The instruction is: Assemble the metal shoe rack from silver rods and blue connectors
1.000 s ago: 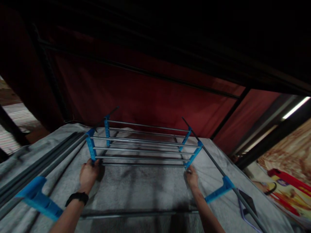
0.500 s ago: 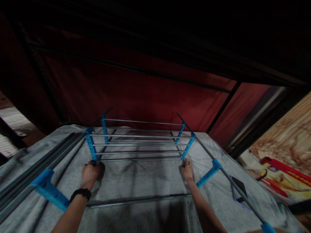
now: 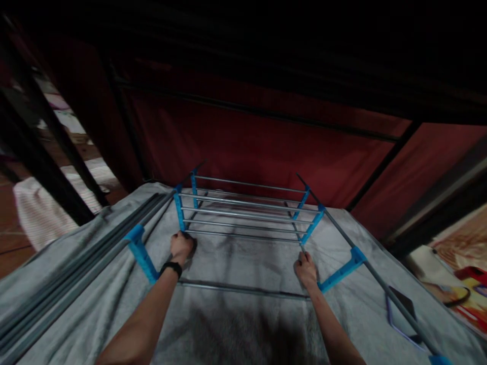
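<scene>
A partly assembled rack of grey metal tubes (image 3: 243, 216) and blue plastic brackets (image 3: 314, 227) lies on a grey blanket (image 3: 243, 263). My left hand (image 3: 181, 246) is closed at the lower end of the near left bracket (image 3: 179, 212); its fingertips are partly hidden, and it seems to grip the side tube there. Fingers of my right hand (image 3: 306, 268) are wrapped round the right lower side tube, just below the bracket's end. Closer to me, a cross tube (image 3: 243, 290) runs between another blue bracket (image 3: 142, 256) and its opposite bracket (image 3: 341, 269).
Several loose tubes (image 3: 87, 263) lie side by side on the left. A phone (image 3: 404, 314) rests on the blanket at right, partly under a long tube. Red fabric (image 3: 247, 137) hangs behind the rack on a dark frame. A colourful box (image 3: 474, 299) stands at far right.
My view has turned left, so rack and hands appear farther right. My right hand has come slightly toward me, baring a bit of tube below the bracket. My left hand stays by its bracket.
</scene>
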Tool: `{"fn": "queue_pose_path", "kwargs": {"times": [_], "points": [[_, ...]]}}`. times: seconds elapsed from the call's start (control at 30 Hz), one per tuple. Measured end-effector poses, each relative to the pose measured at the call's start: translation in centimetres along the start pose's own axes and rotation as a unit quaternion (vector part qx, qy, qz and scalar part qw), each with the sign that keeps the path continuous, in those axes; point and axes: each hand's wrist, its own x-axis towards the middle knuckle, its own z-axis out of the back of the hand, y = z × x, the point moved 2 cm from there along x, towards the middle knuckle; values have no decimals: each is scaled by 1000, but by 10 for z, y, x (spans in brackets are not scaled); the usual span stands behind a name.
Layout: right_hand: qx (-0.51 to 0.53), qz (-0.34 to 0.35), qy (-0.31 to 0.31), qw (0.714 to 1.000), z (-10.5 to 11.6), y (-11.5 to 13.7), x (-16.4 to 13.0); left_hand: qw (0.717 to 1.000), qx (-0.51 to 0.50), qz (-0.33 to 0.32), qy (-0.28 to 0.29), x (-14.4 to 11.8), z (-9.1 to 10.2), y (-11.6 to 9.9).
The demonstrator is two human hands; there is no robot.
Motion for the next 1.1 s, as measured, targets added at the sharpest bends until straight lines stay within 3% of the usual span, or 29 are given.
{"fn": "queue_pose_path", "kwargs": {"times": [0.2, 0.37, 0.6, 1.1], "points": [[-37, 40, -16, 998, 0, 1, -21, 998, 30, 53, -6, -33, -3, 13], [-11, 127, -22, 992, -19, -5, -52, 998, 52, 17, 4, -54, -3, 29], [-43, 182, 32, 982, -31, -3, -82, 997, 70, -25, 8, -43, -2, 31], [-98, 193, 9, 976, -22, 8, -88, 992, 108, -53, -32, -33, 6, 23]]}}
